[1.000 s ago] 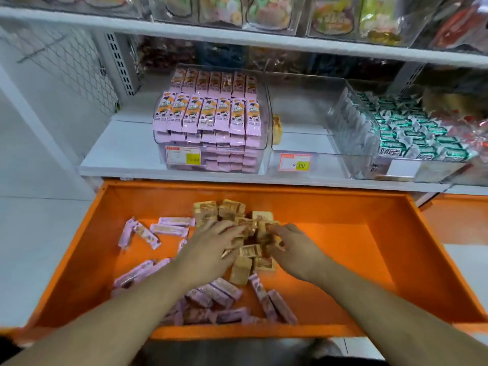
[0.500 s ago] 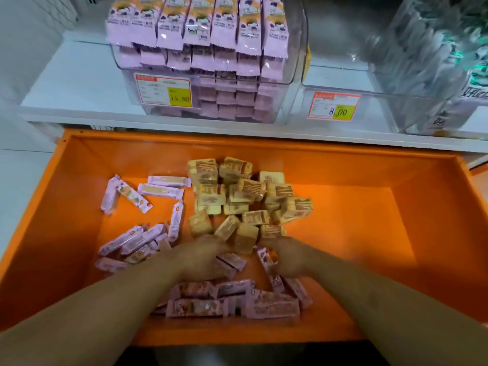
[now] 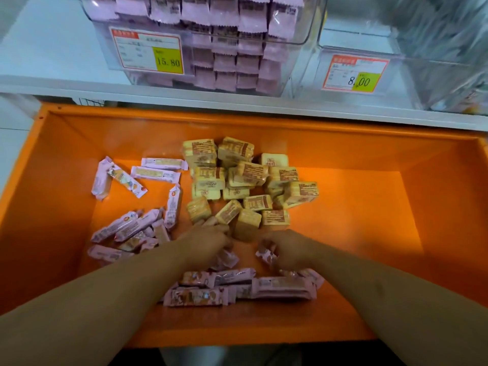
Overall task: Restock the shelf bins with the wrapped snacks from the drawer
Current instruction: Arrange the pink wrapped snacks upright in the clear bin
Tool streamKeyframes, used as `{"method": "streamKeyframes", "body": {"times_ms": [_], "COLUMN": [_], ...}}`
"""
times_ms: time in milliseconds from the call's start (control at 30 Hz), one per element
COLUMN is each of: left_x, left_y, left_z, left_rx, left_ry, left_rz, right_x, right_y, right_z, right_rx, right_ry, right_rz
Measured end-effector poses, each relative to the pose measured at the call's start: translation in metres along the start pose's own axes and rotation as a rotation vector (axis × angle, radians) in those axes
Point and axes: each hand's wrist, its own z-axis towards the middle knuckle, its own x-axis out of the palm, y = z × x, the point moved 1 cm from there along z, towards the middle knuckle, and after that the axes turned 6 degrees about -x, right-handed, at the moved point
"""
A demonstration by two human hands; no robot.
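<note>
— Pink foil-wrapped snack bars (image 3: 239, 286), where?
— Strewn over the orange metal drawer (image 3: 369, 154) floor, beside tan square biscuit packs (image 3: 253, 180).
— Hands?
— My right hand (image 3: 290, 249) pinches one pink bar; my left hand (image 3: 204, 243) lies curled on others, grip unclear.
— Above?
— Clear plastic shelf bin (image 3: 303, 35), stocked pink.

orange drawer (image 3: 343, 143), pink bars (image 3: 124, 225), tan packs (image 3: 253, 175)
</note>
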Motion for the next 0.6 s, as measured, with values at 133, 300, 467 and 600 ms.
{"method": "streamKeyframes", "body": {"times_ms": [133, 300, 467, 600], "left_x": [-0.001, -0.012, -0.042, -0.102], "left_y": [-0.002, 0.001, -0.001, -0.010], "left_z": [-0.003, -0.010, -0.028, -0.057], "left_rx": [0.012, 0.019, -0.109, -0.160], "left_ry": [-0.061, -0.096, -0.039, -0.111], "left_rz": [-0.005, -0.118, -0.648, -1.058], "right_x": [0.001, 0.000, -0.038, -0.091], "right_y": [0.007, 0.018, 0.032, 0.059], "right_z": [-0.003, -0.008, -0.028, -0.061], "right_rx": [0.001, 0.032, 0.029, 0.001], "right_ry": [0.009, 0.130, -0.059, -0.237], "right_rz": [-0.040, -0.066, 0.228, 0.462]}}
